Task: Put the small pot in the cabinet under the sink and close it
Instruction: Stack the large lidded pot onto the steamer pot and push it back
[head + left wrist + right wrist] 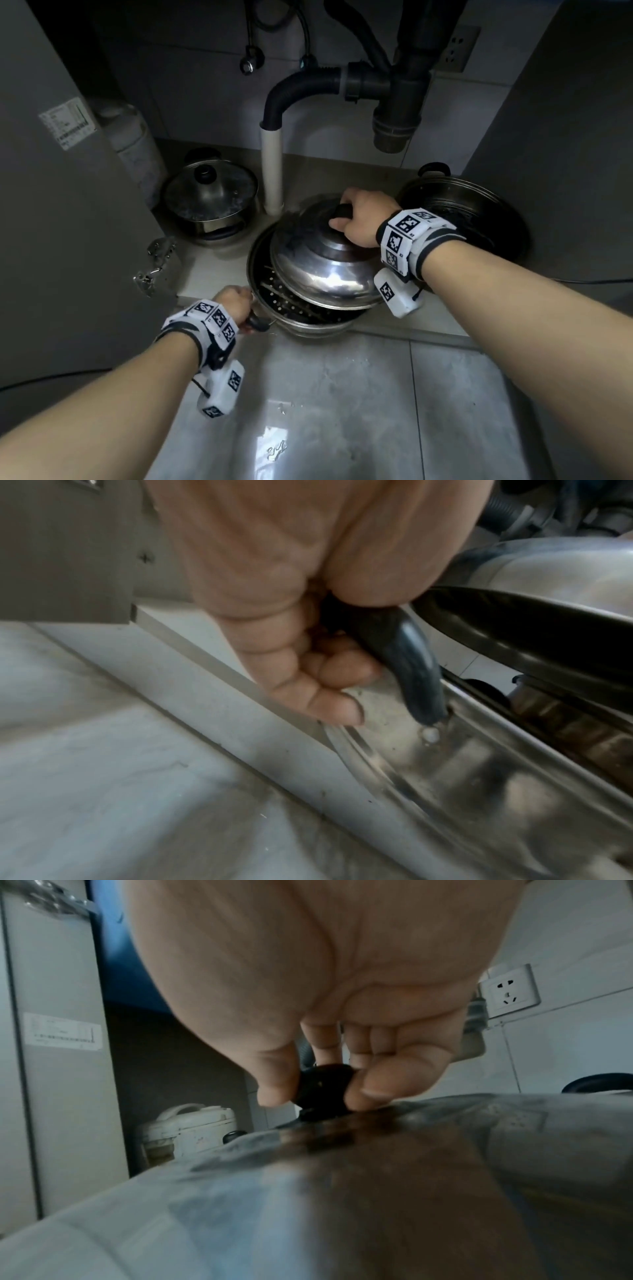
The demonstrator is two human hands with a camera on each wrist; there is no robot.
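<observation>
Head, nearest: floor tile (342,411) at 6 o'clock, both forearms reaching over it into the open cabinet.
Head, pot: small pot (274,274) sits at the front lip of the cabinet floor (205,260), near centre frame; perforated steamer insert visible inside.
Head, lid: steel lid (325,260) tilted and shifted off toward 3 o'clock, leaving a gap at 8 o'clock.
Head, left hand: left hand (236,305) at 7 o'clock of the pot, curled round the black side handle (257,323).
Head, right hand: right hand (359,219) on top, pinching the black knob (342,210).
Head, room: glass-lidded pot (209,198) at 10 o'clock, dark pot (462,212) at 2 o'clock, white drain pipe (272,171) at 12; the slot between them looks tight.
Left wrist: fingers (308,669) wrapped round the handle, pot wall just beside the cabinet's front edge (205,653).
Right wrist: thumb and fingertips (369,1088) clamp the knob; rice cooker (192,1131) at 9 o'clock behind.
Risk: the tilted lid could slide off if the knob grip loosens; pushing back could knock the pipe or a neighbouring pot.
Risk, door: a pot left on the lip would likely block the door (68,205).
</observation>
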